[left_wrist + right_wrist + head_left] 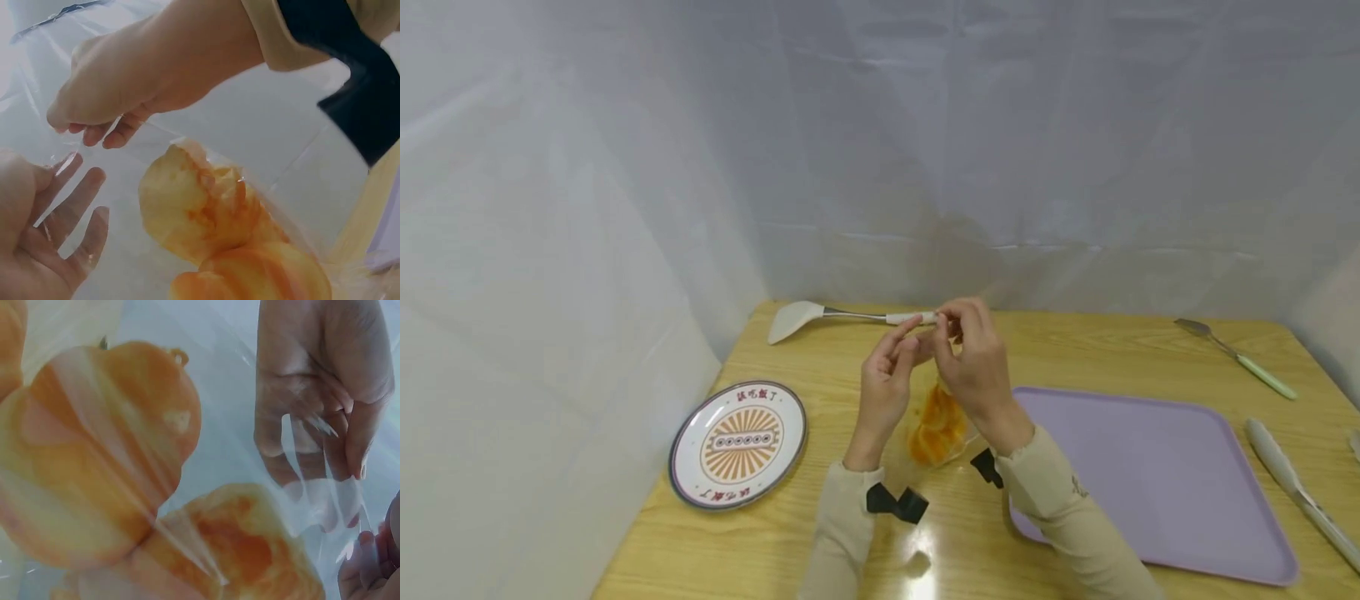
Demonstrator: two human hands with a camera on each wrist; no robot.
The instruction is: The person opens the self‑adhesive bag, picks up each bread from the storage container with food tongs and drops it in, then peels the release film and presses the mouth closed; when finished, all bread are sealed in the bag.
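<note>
A clear plastic bag [942, 429] holding several orange-yellow pieces that look like bread [187, 206] hangs in front of me, below my hands. My left hand [883, 390] pinches the bag's upper edge between thumb and index finger, its other fingers spread loosely behind the film. Close beside it, my right hand [979, 360] pinches the same edge with curled fingers. In the right wrist view the left hand [319, 394] shows through the film, next to the bread pieces [106, 444]. The right hand's fingertips are partly hidden in the head view.
A patterned round plate [685, 450] lies at the left. Behind the hands is a white-headed spatula [796, 318]. A purple tray [1150, 483] lies at the right, with a green-handled utensil [1262, 373] beyond it and a long white-and-metal utensil [1292, 479] beside it.
</note>
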